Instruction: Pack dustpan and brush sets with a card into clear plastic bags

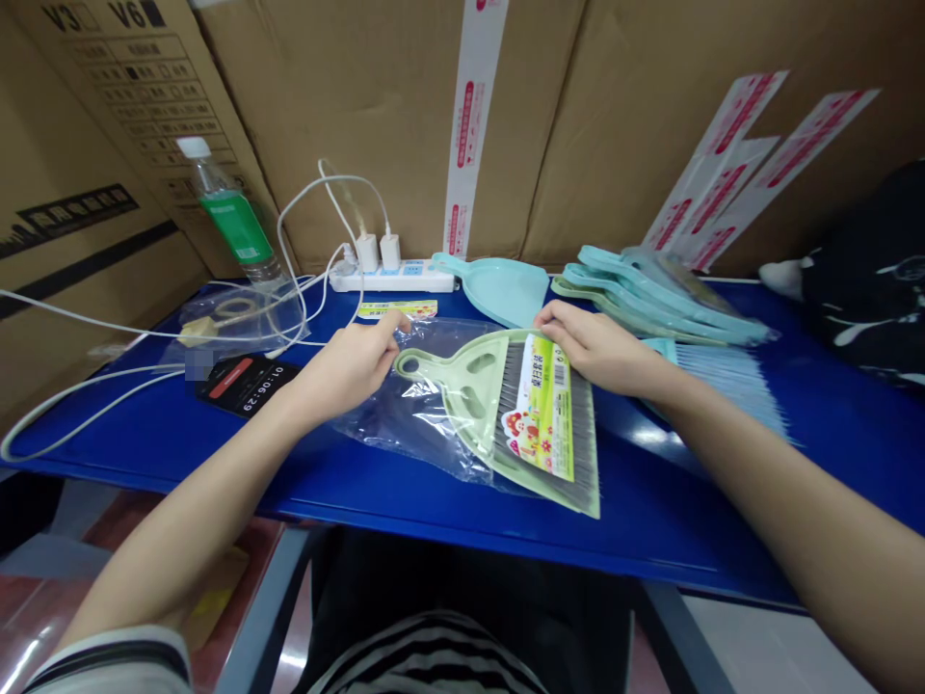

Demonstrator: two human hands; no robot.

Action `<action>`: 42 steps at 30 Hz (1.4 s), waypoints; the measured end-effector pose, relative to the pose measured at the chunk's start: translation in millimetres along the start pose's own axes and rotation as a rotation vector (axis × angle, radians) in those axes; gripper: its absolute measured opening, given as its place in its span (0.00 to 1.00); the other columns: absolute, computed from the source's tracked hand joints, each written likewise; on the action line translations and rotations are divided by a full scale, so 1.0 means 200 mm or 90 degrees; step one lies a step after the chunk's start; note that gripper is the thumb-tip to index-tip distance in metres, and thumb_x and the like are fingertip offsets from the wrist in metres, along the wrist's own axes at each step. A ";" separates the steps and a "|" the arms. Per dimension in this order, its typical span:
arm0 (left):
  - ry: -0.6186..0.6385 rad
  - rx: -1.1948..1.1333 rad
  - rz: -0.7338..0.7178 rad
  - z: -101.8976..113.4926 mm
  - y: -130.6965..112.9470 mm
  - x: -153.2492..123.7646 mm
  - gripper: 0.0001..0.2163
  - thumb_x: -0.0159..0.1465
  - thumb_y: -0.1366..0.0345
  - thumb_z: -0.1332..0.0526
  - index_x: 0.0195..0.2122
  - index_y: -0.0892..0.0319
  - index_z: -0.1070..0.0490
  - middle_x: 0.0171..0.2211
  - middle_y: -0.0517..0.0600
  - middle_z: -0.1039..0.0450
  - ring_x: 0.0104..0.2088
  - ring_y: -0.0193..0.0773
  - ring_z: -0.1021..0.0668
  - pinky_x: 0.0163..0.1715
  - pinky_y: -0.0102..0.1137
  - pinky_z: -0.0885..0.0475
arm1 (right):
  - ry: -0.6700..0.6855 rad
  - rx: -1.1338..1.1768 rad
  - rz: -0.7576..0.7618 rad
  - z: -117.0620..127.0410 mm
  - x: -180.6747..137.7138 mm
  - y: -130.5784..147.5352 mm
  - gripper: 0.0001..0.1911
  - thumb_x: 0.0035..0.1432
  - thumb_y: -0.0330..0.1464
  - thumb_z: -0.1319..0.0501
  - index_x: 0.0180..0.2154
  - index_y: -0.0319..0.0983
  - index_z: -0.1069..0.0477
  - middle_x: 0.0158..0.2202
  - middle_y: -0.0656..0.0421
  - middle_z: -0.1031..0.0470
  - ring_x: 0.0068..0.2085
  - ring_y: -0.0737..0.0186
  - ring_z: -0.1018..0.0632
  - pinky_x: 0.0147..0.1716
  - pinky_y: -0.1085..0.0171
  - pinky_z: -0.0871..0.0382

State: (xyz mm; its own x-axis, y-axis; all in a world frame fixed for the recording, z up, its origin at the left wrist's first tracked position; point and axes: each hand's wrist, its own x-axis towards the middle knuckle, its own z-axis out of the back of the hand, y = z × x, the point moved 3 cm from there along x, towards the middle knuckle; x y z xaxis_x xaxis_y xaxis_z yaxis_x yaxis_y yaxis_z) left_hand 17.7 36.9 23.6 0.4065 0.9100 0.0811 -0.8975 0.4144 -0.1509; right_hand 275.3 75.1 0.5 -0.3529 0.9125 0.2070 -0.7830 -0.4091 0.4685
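A pale green dustpan (466, 405) lies in front of me with a grey-bristled hand brush (584, 434) nested in it. A printed label card (539, 414) wraps across the bristles. Under the dustpan's handle end spreads a clear plastic bag (411, 424); how far it still covers the set I cannot tell. My left hand (359, 364) is closed, pinching the bag beside the handle's ring. At the far edge of the set, my right hand (596, 345) grips the dustpan and brush near the label's top, its fingertips partly hidden.
Behind are a light blue dustpan (510, 287), several stacked dustpans (636, 289) and a blue-bristled brush (729, 376). A power strip (426, 278) with white cables, a bottle (235, 217), a phone (246, 384) and a loose label (397, 308) are at left. Cardboard (361, 96) borders the blue table (650, 520).
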 end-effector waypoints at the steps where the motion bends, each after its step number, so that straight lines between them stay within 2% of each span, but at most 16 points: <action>1: -0.003 -0.018 -0.001 0.00 0.00 0.00 0.17 0.64 0.75 0.50 0.54 0.63 0.38 0.29 0.49 0.25 0.26 0.36 0.24 0.32 0.30 0.31 | 0.000 0.005 -0.004 0.00 0.00 0.00 0.07 0.59 0.34 0.52 0.29 0.44 0.41 0.24 0.58 0.31 0.28 0.54 0.28 0.30 0.58 0.35; 4: -0.006 -0.038 0.002 -0.02 0.02 0.01 0.16 0.64 0.73 0.48 0.53 0.62 0.38 0.30 0.48 0.24 0.24 0.34 0.25 0.30 0.29 0.32 | 0.005 0.027 -0.004 -0.02 -0.01 0.00 0.07 0.58 0.36 0.52 0.28 0.45 0.42 0.25 0.57 0.30 0.28 0.53 0.28 0.31 0.57 0.35; 9: -0.018 0.033 -0.004 -0.06 0.02 0.02 0.14 0.63 0.71 0.47 0.50 0.62 0.36 0.33 0.51 0.23 0.30 0.39 0.22 0.31 0.31 0.33 | 0.025 0.051 -0.001 -0.03 -0.01 0.00 0.08 0.57 0.38 0.52 0.29 0.45 0.40 0.27 0.56 0.28 0.31 0.52 0.27 0.33 0.56 0.33; 14: 0.005 0.049 0.022 -0.06 0.01 0.02 0.15 0.62 0.73 0.49 0.51 0.62 0.36 0.33 0.52 0.23 0.33 0.42 0.22 0.32 0.33 0.33 | 0.058 0.094 -0.017 -0.04 0.00 -0.02 0.09 0.56 0.39 0.50 0.30 0.43 0.36 0.29 0.56 0.27 0.32 0.53 0.25 0.34 0.56 0.31; 17: 0.023 0.063 0.040 -0.06 0.01 0.02 0.16 0.63 0.73 0.49 0.52 0.63 0.37 0.32 0.51 0.23 0.33 0.42 0.22 0.33 0.34 0.33 | 0.068 0.128 -0.035 -0.04 0.00 -0.03 0.11 0.58 0.41 0.51 0.32 0.43 0.35 0.30 0.55 0.26 0.33 0.54 0.24 0.31 0.57 0.29; 21: 0.045 0.091 0.054 -0.05 0.01 0.03 0.17 0.62 0.73 0.49 0.53 0.64 0.38 0.29 0.50 0.24 0.32 0.43 0.22 0.33 0.34 0.33 | 0.135 0.290 -0.128 -0.05 -0.02 -0.03 0.13 0.63 0.42 0.50 0.34 0.42 0.34 0.32 0.55 0.24 0.33 0.56 0.22 0.31 0.60 0.26; 24: 0.056 0.103 0.070 -0.05 0.02 0.03 0.17 0.62 0.74 0.49 0.53 0.64 0.39 0.28 0.50 0.25 0.33 0.44 0.22 0.34 0.35 0.32 | 0.171 0.442 -0.220 -0.07 -0.03 -0.03 0.10 0.66 0.38 0.48 0.41 0.42 0.32 0.38 0.54 0.23 0.39 0.57 0.20 0.35 0.62 0.24; 28: 0.066 0.120 0.089 -0.05 0.02 0.02 0.18 0.63 0.74 0.49 0.54 0.64 0.39 0.28 0.50 0.25 0.35 0.46 0.21 0.36 0.36 0.31 | 0.181 0.549 -0.251 -0.08 -0.04 -0.03 0.13 0.66 0.34 0.47 0.51 0.42 0.33 0.45 0.52 0.23 0.47 0.57 0.21 0.41 0.63 0.22; 32: 0.069 0.142 0.102 -0.04 0.02 0.02 0.18 0.63 0.73 0.49 0.55 0.63 0.40 0.28 0.51 0.24 0.36 0.47 0.21 0.37 0.37 0.30 | 0.187 0.611 -0.271 -0.09 -0.04 -0.03 0.18 0.66 0.33 0.45 0.56 0.40 0.38 0.47 0.51 0.23 0.48 0.55 0.21 0.40 0.60 0.20; 37: 0.068 0.170 0.120 -0.03 0.03 0.01 0.19 0.62 0.73 0.49 0.56 0.63 0.39 0.31 0.53 0.23 0.37 0.49 0.20 0.37 0.38 0.29 | 0.153 0.674 -0.339 -0.08 -0.04 0.01 0.20 0.65 0.29 0.44 0.58 0.40 0.40 0.44 0.52 0.22 0.49 0.57 0.21 0.46 0.59 0.22; 42: 0.059 0.183 0.139 -0.02 0.04 0.01 0.19 0.63 0.72 0.50 0.56 0.64 0.39 0.34 0.55 0.22 0.38 0.51 0.20 0.38 0.40 0.29 | 0.121 0.720 -0.330 -0.08 -0.03 0.00 0.20 0.61 0.27 0.42 0.55 0.40 0.39 0.45 0.52 0.22 0.50 0.58 0.21 0.51 0.61 0.25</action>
State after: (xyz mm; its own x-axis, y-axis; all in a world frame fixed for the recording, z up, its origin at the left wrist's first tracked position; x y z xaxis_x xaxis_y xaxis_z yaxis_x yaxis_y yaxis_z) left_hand 12.4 42.5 18.2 0.2018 0.9793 -0.0146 -0.9707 0.2019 0.1299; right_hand 269.5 68.7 -14.3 -0.2777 0.9112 -0.3044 -0.0085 0.3145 0.9492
